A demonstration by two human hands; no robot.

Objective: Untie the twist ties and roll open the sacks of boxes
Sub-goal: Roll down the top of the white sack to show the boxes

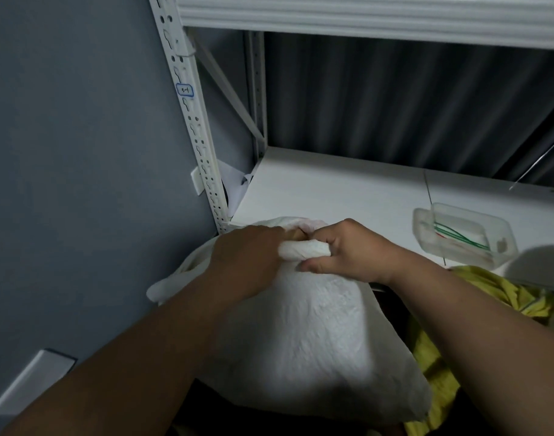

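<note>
White metal shelving stands before me as my left hand (247, 256) and right hand (348, 250) both grip the rolled mouth of the soft white fabric sack (300, 325) at the shelf edge, and uneven pulling could tip it off.

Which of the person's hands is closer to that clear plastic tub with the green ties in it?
Right. The right hand grips the white sack's gathered neck just left of the clear tub; the left hand holds the sack farther left.

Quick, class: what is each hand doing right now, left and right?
Left hand: fingers curled on the top of the white sack, gripping it.
Right hand: closed round the bunched neck of the white sack.
</note>
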